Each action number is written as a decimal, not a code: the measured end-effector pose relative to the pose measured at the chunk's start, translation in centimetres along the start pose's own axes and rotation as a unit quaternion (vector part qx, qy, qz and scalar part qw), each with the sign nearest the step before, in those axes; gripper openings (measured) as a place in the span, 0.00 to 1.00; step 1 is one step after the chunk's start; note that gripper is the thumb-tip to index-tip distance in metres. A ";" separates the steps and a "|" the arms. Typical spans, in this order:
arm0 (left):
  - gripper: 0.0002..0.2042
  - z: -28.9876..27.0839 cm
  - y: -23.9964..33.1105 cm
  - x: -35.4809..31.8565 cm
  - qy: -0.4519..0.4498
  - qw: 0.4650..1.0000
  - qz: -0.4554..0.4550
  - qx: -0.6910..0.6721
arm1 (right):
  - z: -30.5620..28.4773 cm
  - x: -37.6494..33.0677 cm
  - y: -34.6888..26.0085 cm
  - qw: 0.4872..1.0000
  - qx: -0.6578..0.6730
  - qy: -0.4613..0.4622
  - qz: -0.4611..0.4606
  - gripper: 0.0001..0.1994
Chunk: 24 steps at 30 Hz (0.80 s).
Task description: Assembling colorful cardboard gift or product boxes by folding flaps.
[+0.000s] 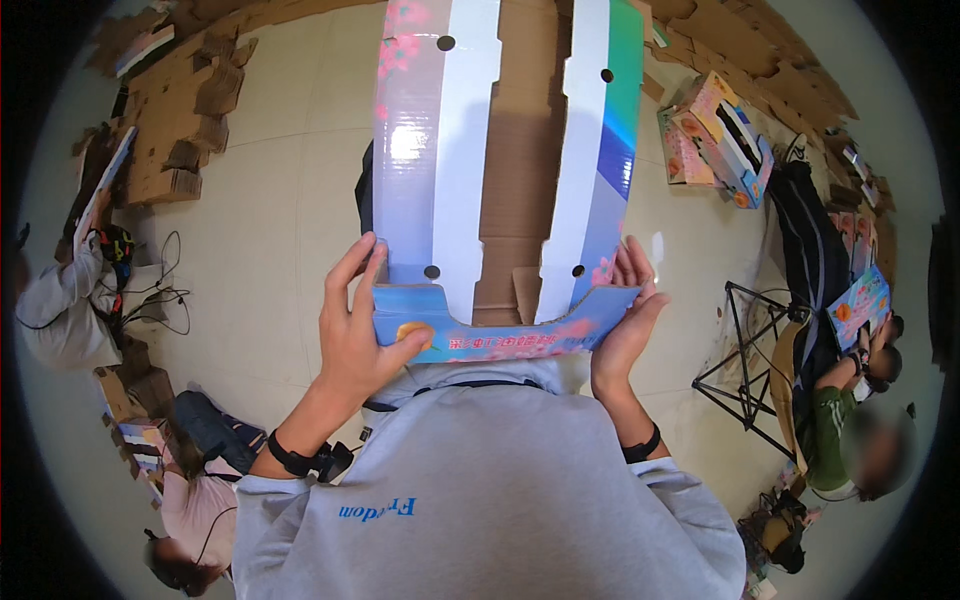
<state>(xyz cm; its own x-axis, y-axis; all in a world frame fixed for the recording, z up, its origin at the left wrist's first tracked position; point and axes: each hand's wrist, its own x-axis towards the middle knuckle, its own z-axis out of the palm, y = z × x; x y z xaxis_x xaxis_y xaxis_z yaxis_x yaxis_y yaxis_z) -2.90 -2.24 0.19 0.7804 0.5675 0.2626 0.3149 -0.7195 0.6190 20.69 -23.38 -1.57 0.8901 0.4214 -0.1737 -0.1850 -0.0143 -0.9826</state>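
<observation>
A long printed cardboard box (457, 180) lies before me, running away from my body. White flaps (576, 180) with round holes fold in along both long sides and leave a gap that shows bare brown cardboard inside. Its near end panel (500, 338) is blue with pink flowers and has a cut-out upper edge. My left hand (352, 335) is closed on the near left corner, thumb on the panel's face and fingers up along the side. At the opposite near corner, my right hand (625, 325) wraps the panel's end, its fingers partly hidden behind the box side.
Flattened brown cardboard (185, 120) is stacked at the far left, and finished printed boxes (715, 140) stand at the far right. A black folding stool frame (745, 370) is at my right. Other people work at both sides; one holds a printed box (858, 305).
</observation>
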 end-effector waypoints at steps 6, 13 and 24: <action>0.41 -0.4 -1.1 0.2 0.005 0.997 0.040 0.066 | 0.5 0.8 0.2 0.932 -0.299 -0.044 -0.198 0.44; 0.37 -0.3 0.0 0.7 -0.039 0.984 -0.138 -0.108 | 0.6 1.7 0.8 0.881 -0.377 -0.031 -0.285 0.39; 0.39 0.6 -1.1 2.7 -0.038 0.994 -0.012 -0.101 | 0.8 2.4 -0.5 0.899 -0.394 -0.081 -0.174 0.31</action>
<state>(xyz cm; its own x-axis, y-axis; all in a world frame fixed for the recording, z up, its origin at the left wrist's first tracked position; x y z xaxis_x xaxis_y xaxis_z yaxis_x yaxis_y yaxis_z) -0.81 -0.12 -0.18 0.8147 0.5465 0.1939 0.2253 -0.6065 0.7625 22.65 -21.66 -1.40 0.7524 0.6508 0.1022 0.5023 -0.4664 -0.7281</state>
